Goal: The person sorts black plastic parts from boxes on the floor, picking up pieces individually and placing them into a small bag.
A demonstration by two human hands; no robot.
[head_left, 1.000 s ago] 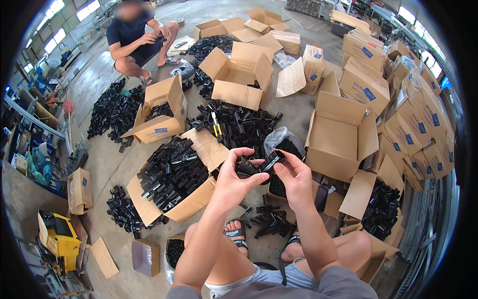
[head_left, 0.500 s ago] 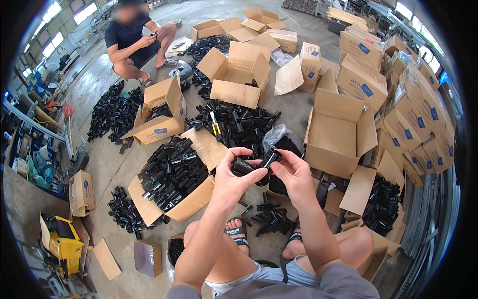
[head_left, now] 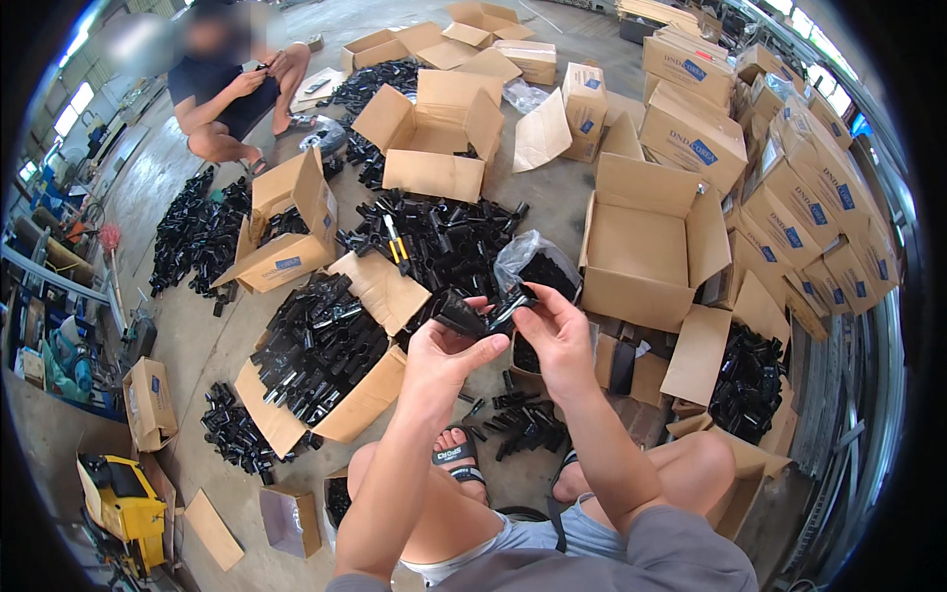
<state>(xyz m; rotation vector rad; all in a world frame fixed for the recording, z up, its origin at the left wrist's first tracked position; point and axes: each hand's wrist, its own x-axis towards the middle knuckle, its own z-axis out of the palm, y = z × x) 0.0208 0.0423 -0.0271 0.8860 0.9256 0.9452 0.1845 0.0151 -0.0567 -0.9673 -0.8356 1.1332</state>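
Note:
Both my hands are raised in front of me around a black tubular plastic part (head_left: 462, 316), which has a wider open mouth on its left side. My left hand (head_left: 444, 357) wraps it from the left, thumb laid along the near side. With fingers and thumb, my right hand (head_left: 554, 337) pinches the glossy right end (head_left: 511, 304). Whether this is one piece or two joined pieces, I cannot tell. Below my hands lies a small heap of black parts (head_left: 525, 424). To the left, a carton (head_left: 365, 400) is filled with similar black tubes (head_left: 321, 345).
A yellow-and-black tool (head_left: 397, 245) lies on a black pile ahead. Open cartons (head_left: 636, 237) and stacked closed boxes (head_left: 789, 217) stand on the right. A clear bag (head_left: 523, 259) lines a box of small black pieces. Another person (head_left: 222, 94) squats at the far left.
The view has shifted, so the surroundings sit further left. My hands have tilted the black part, its left mouth now more toward me; both still grip it.

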